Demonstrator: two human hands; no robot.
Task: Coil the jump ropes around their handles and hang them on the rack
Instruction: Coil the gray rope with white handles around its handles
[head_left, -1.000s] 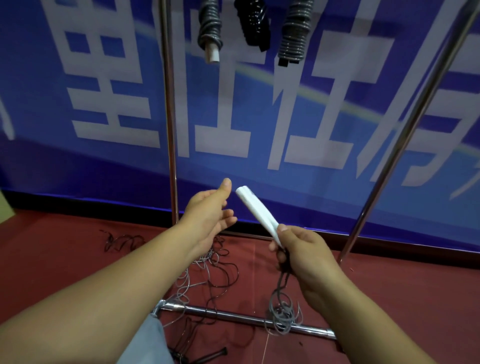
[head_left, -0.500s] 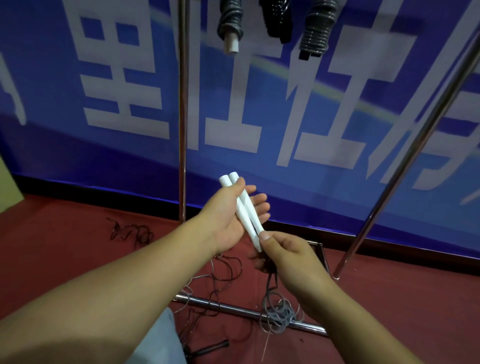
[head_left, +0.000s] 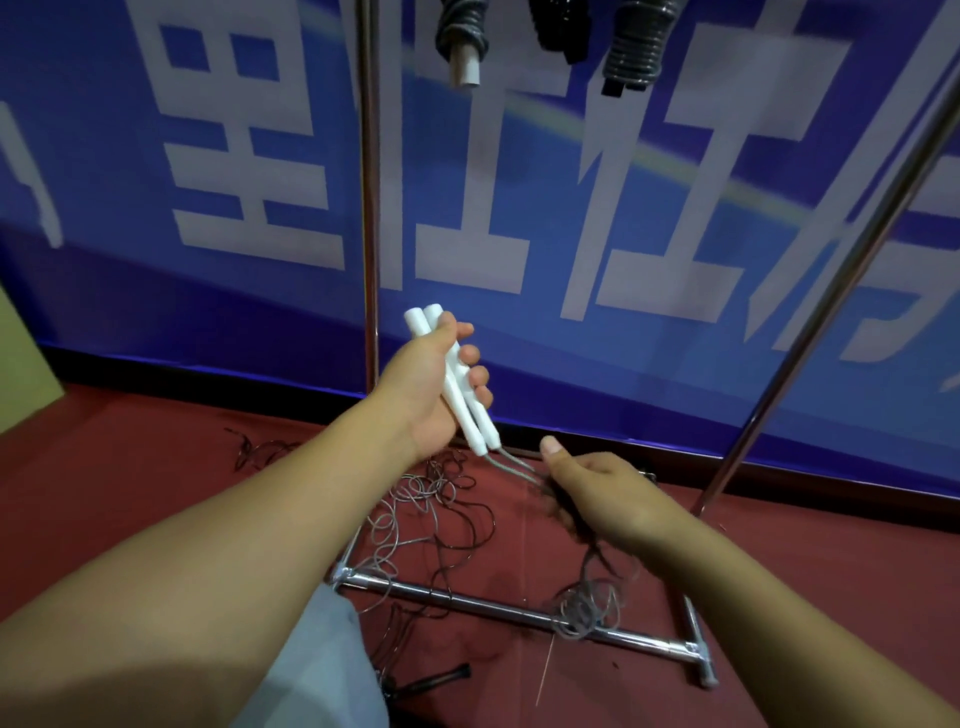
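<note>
My left hand (head_left: 428, 384) grips two white jump-rope handles (head_left: 451, 382) side by side, their free ends pointing up and left. The grey rope (head_left: 514, 465) leaves the handles' lower ends and runs into my right hand (head_left: 602, 493), which holds it a short way down. Below that hand the rope drops in a loose coil (head_left: 587, 613) onto the rack's bottom bar. Three coiled jump ropes hang from the top of the rack: a grey one with a white handle (head_left: 462, 41), a black one (head_left: 563, 26) and a grey one with a black handle (head_left: 636, 44).
The metal rack has a left upright (head_left: 370, 208), a slanting right upright (head_left: 831, 291) and a floor bar (head_left: 519, 608). More tangled ropes (head_left: 431, 514) lie on the red floor, with a black handle (head_left: 436, 678) near my knee. A blue banner stands behind.
My left hand has taken both white handles from my right hand. My right hand has slid off the handles and down onto the rope.
</note>
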